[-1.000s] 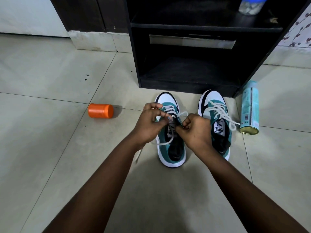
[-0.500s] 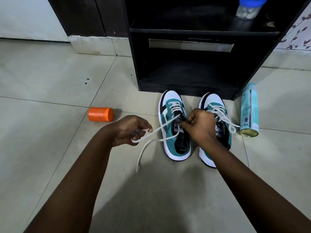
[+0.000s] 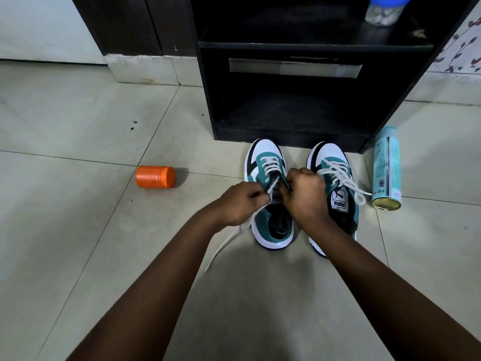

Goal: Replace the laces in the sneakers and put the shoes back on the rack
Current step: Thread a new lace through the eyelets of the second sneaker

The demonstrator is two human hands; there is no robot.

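Lacing the left sneaker (image 3: 269, 194) before the rack (image 3: 291, 105)

Both sneakers' long axes point toes to 12 o'clock, near the rack's base; left hand (image 3: 239, 204) and right hand (image 3: 303, 194) each pinch the lace (image 3: 229, 243); open floor (image 3: 78, 230) at 9.

— What can we read here?
— We make out "PUMA" under a leaping-cat logo on the white tongue label (image 3: 340, 200) of the right sneaker (image 3: 335, 178), just to the right of our right hand (image 3: 304, 196). The word reads upside down from where we look.
— And on the left sneaker (image 3: 270, 225)?
— We see faint pale lettering on its dark insole (image 3: 279, 229), just below and between our hands, too small to read.
— The teal spray can (image 3: 386, 168)?
— Further right of our right hand, it carries a barcode (image 3: 381, 183), a recycling sign and fine print that we cannot read.
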